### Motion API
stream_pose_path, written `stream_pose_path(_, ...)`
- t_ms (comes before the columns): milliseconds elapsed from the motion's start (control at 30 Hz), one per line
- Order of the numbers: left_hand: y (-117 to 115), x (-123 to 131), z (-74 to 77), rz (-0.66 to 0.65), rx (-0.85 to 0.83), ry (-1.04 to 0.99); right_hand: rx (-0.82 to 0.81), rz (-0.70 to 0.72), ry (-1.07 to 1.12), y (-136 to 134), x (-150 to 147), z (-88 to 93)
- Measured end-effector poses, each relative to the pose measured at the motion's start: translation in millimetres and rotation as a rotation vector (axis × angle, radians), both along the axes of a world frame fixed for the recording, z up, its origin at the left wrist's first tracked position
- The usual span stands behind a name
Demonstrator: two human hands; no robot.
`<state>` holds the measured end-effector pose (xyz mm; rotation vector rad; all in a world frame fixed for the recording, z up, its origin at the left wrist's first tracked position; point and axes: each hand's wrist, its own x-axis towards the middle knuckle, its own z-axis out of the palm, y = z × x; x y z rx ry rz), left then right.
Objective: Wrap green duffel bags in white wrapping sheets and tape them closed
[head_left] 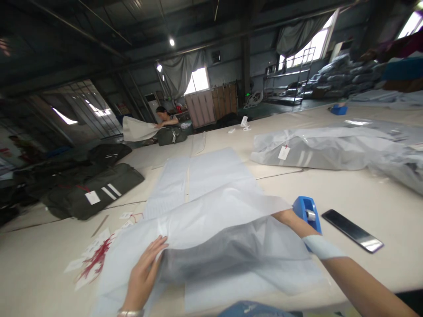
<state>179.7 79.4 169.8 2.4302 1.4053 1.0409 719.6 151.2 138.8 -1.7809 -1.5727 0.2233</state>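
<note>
In front of me lies a pale translucent plastic bag (pixel 214 215), its upper layer raised in a fold. Something grey and dark (pixel 231 251) shows beneath that layer; its kind is hard to make out. My left hand (pixel 145 270) rests at the bag's left edge, fingers stretched out along the plastic. Its thumb side touches the fold. My right hand (pixel 283 215) reaches under the raised layer on the right, and the plastic hides its fingers. Just beside my right wrist stands a blue tape dispenser (pixel 300 204). More plastic sheets (pixel 218 169) lie flat beyond the bag.
A phone (pixel 352 230) lies right of the dispenser. Tags with red strings (pixel 99 257) are spread at left. Dark folded garments (pixel 122 174) are piled at the left edge; bagged ones (pixel 313 147) lie at right. Across the table, a person (pixel 167 118) handles a pale sheet.
</note>
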Motion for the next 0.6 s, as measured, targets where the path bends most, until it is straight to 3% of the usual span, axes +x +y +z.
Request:
stream_pose_path(100,-1,-3,-5.0,-0.006,0.03,0.04,0.034,-0.214,0.029,-41,15,-12.2)
stream_pose_path(167,0,-3,-6.8,0.001,0.036,0.04,0.233,-0.381,0.017,-71,10,-12.3)
stream_pose_path(233,1,-1,-6.9,0.007,0.034,0.026,0.444,-0.413,-0.063,-93,-8,-5.0)
stream_pose_path(333,2,3,-3.6,0.009,0.022,-0.002,0.522,-0.169,-0.264,-99,-44,10.1)
stream_pose_path(433,3,5,1.8,0.007,0.012,-0.012,0.504,0.073,-0.384,-82,-67,17.6)
stream_pose_path(600,2,0,7.8,-0.015,0.011,0.014,0.64,0.205,-0.399,-70,-54,18.3)
